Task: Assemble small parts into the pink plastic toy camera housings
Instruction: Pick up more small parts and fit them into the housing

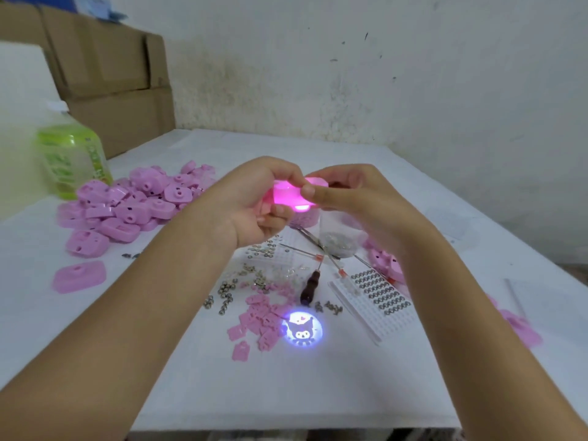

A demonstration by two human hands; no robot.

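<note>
Both hands hold one pink toy camera housing (294, 198) in the air above the table's middle; it glows bright pink from inside. My left hand (254, 198) grips its left side with curled fingers. My right hand (346, 194) pinches its right end between thumb and fingers. Below it, a round projected cartoon picture (301, 329) shines on the white table (286, 386). A heap of pink housings (133, 202) lies at the left. Small pink clips (259, 316) and metal parts (222, 296) are strewn under my hands.
A dark-handled screwdriver (310, 288) and thin red-tipped tools lie by a clear cup (339, 240) of small parts. A white tray of metal rings (381, 297) sits right of centre. A green bottle (74, 160) and cardboard boxes (108, 74) stand at the back left. More pink pieces (521, 329) lie at the right.
</note>
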